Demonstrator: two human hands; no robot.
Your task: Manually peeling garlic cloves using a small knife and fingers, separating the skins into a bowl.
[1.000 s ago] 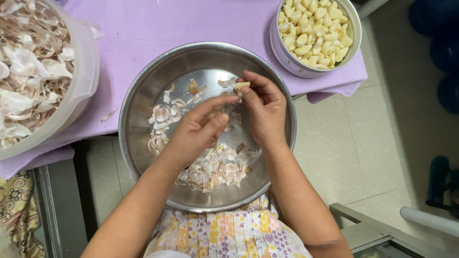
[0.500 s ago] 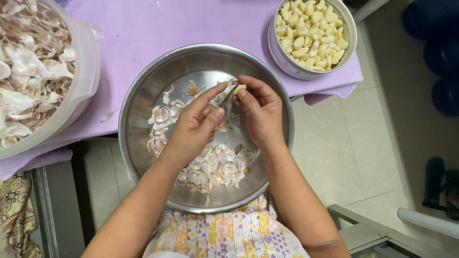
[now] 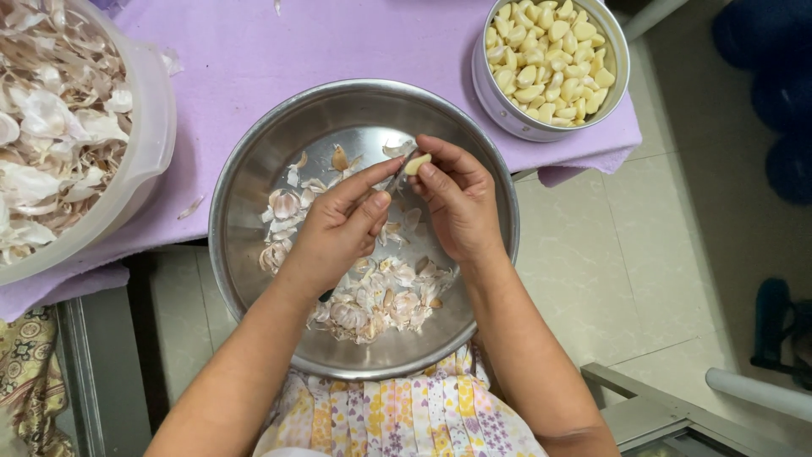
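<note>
Pale, smooth garlic clove, pinched in right hand fingertips over the steel bowl, near its far rim. Long axis slanted, upper end toward the tin of peeled cloves. Left hand closed on a small blade touching the clove. Papery skins in the bowl. Lilac cloth beneath, tiled floor right of it.

hands: 2 | steel bowls: 2 | plastic tub: 1 | held clove: 1
</note>
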